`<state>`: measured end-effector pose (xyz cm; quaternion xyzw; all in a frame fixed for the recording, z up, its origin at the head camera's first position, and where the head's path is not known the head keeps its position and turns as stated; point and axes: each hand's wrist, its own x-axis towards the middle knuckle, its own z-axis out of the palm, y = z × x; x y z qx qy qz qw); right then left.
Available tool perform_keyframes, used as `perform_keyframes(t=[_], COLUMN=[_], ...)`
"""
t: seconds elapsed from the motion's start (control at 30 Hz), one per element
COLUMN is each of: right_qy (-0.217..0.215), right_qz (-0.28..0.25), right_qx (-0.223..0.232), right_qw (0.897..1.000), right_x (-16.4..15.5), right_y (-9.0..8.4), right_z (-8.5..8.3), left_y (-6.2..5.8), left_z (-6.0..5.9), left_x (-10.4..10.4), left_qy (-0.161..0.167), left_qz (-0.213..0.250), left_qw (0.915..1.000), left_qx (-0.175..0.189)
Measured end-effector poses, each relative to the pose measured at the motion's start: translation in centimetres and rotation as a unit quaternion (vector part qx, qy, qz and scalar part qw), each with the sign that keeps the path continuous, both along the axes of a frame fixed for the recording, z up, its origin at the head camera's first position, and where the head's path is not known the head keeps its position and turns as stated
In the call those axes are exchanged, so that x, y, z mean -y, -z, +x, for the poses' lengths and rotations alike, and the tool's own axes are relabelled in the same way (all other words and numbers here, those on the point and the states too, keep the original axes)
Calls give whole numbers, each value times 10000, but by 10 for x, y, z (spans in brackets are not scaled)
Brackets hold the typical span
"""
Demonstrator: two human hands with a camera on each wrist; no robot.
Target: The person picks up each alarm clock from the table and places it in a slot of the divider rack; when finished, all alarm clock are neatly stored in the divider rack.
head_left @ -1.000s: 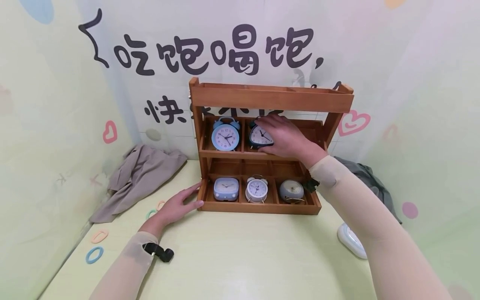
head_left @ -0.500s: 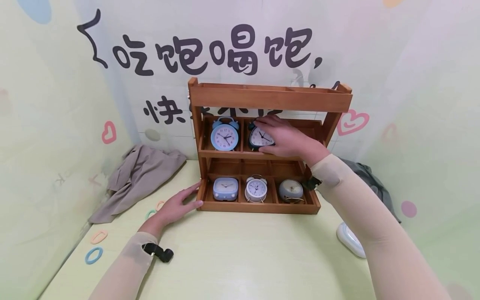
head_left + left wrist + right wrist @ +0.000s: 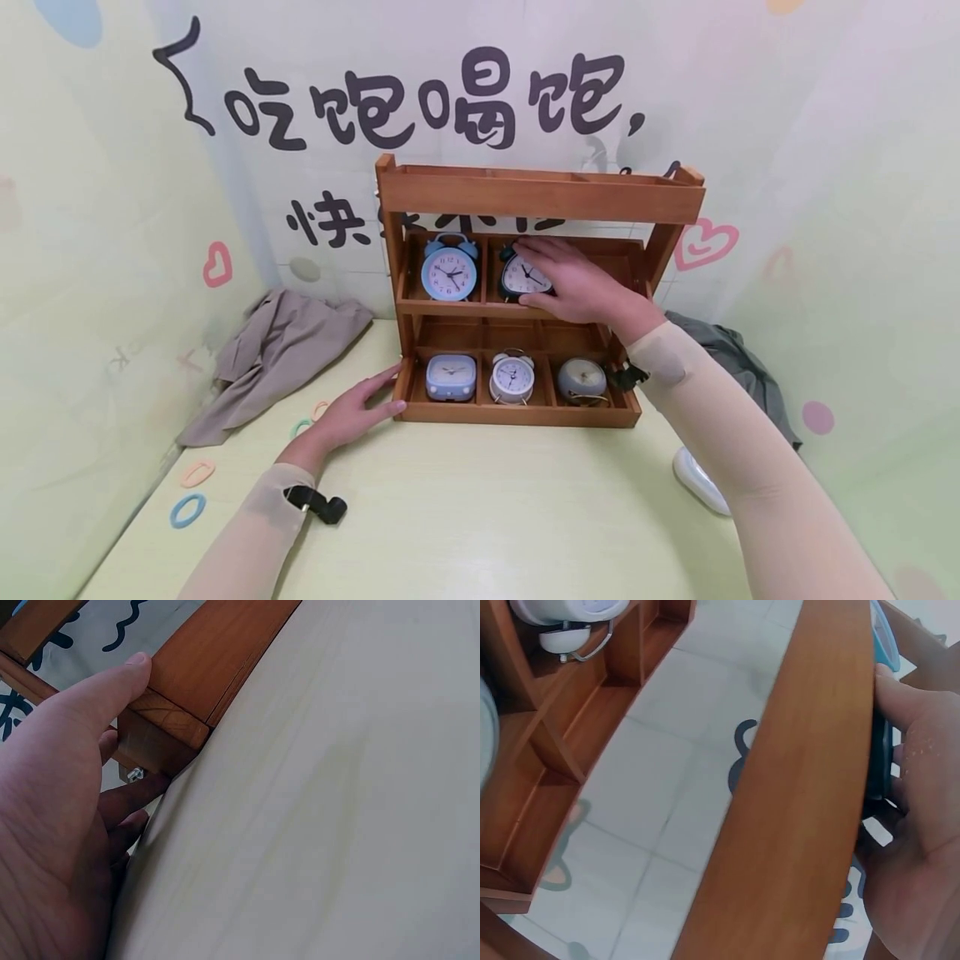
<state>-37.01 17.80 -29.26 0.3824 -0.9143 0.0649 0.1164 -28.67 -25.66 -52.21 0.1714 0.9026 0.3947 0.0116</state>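
My right hand [image 3: 573, 287] holds a dark green alarm clock [image 3: 524, 275] with a rounded triangular white face, upright in the middle tier of a brown wooden rack [image 3: 540, 197]. Part of the clock is hidden behind the fingers; in the right wrist view its dark edge [image 3: 881, 761] shows past a wooden rail [image 3: 799, 765]. A light blue twin-bell alarm clock [image 3: 449, 273] stands in the compartment to its left. My left hand [image 3: 355, 417] rests against the rack's lower left end, thumb at the front corner [image 3: 176, 720] and fingers along the side.
The bottom tier bears a blue square clock [image 3: 451, 379], a white twin-bell clock [image 3: 512, 378] and a grey round clock [image 3: 582, 382]. A white rounded object [image 3: 701, 483] lies right. Cloths [image 3: 281, 358] flank the rack; coloured rings [image 3: 187, 510] lie left.
My right hand and the dark green clock have shifted slightly to the right, with the wrist a little lower. The left hand stays at the rack's end.
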Motion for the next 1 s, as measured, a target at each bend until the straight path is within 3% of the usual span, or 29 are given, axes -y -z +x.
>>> perform_keyframes(t=[0.23,0.47,0.7,1.0], right_qy=[77,148,182,511], right_qz=[-404,-786,-1240,-1455], right_qx=[-63,-474,-907,-771], right_qw=[9991,9957,9880,9850], right_x=[-11,-38,-90,-157], right_y=[9,20,55,105], right_z=[12,41,81,133], left_y=[-1,-1,-2,0], left_z=[0,0,1,-1], left_x=[0,1,3,1], left_qy=[-4,-4,-16,70], left_qz=[8,-3,17,135], left_qw=[10000,10000,10000,9999], left_qx=[21,50,71,8])
